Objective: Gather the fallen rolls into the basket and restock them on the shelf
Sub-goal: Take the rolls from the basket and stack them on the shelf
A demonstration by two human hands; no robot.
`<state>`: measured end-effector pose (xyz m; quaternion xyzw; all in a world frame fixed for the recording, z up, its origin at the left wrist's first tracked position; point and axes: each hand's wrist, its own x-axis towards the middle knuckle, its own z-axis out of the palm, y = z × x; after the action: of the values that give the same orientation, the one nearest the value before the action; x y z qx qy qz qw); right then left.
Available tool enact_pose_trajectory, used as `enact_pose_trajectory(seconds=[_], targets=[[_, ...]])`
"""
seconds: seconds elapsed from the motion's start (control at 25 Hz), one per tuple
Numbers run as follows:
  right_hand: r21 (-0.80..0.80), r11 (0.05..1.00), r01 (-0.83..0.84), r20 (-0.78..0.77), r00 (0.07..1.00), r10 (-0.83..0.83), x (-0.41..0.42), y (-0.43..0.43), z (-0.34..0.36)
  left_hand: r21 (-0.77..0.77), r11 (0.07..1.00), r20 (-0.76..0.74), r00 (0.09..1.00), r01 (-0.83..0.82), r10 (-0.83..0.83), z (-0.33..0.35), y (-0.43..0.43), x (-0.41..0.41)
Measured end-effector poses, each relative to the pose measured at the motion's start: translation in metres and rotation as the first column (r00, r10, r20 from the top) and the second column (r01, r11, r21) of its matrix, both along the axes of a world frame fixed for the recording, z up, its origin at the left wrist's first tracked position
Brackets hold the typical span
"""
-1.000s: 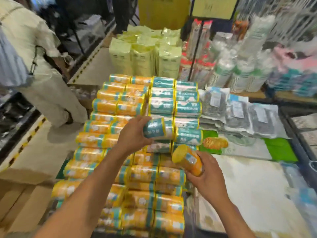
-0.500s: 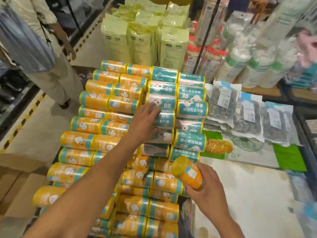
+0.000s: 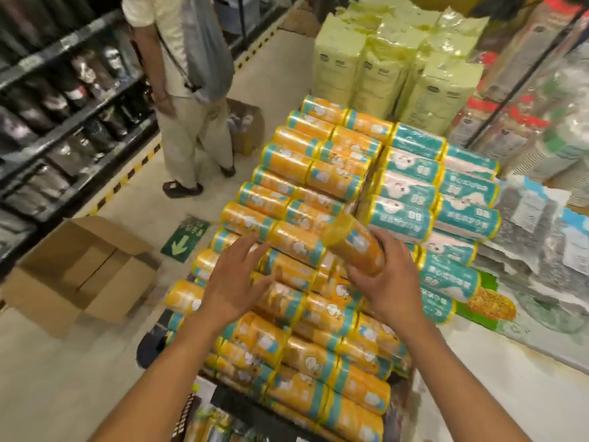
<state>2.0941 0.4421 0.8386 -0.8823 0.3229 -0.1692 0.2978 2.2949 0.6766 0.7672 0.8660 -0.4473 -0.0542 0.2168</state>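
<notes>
My right hand (image 3: pixel 390 282) grips an orange roll (image 3: pixel 353 244), holding it tilted over the middle of the display. My left hand (image 3: pixel 236 282) hovers with spread, relaxed fingers over the stacked orange rolls (image 3: pixel 287 167) and holds nothing. The orange rolls fill the left columns of the sloping stack. Teal rolls (image 3: pixel 411 193) fill the right columns. At the bottom edge, a dark basket (image 3: pixel 229 403) with a few rolls in it shows below the stack.
A person (image 3: pixel 188 90) stands in the aisle at the upper left, beside dark shelving (image 3: pixel 63 122). An open cardboard box (image 3: pixel 79 269) lies on the floor to the left. Pale yellow packs (image 3: pixel 398 68) stand behind the stack; bagged scrubbers (image 3: pixel 538 224) lie right.
My left hand has let go of the teal roll, now in the stack, and drawn back over the orange rolls. My right hand lifted its orange roll toward the stack. The view swung left.
</notes>
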Motion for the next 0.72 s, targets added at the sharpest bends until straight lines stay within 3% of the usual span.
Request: enact_pose_trajectory(seconds=[0.12, 0.28, 0.6, 0.72], targets=[[-0.161, 0.983, -0.085, -0.011, 0.996, 0.084, 0.079, -0.016, 0.003, 0.14, 0.988, 0.108, 0.993, -0.071, 0.056, -0.011, -0.025, 0.016], [-0.258, 0.956, -0.138, -0.143, 0.984, 0.104, 0.151, -0.043, -0.019, 0.211, 0.97, 0.08, 0.991, -0.123, 0.108, -0.036, -0.046, 0.052], [-0.42, 0.884, -0.204, -0.251, 0.963, 0.103, 0.163, -0.042, -0.051, 0.099, 0.994, 0.0, 0.999, -0.047, 0.047, -0.026, -0.02, 0.05], [-0.401, 0.887, -0.228, -0.101, 0.974, 0.205, 0.128, -0.004, -0.023, -0.032, 0.986, -0.051, 0.986, -0.163, 0.161, 0.006, 0.045, 0.02]])
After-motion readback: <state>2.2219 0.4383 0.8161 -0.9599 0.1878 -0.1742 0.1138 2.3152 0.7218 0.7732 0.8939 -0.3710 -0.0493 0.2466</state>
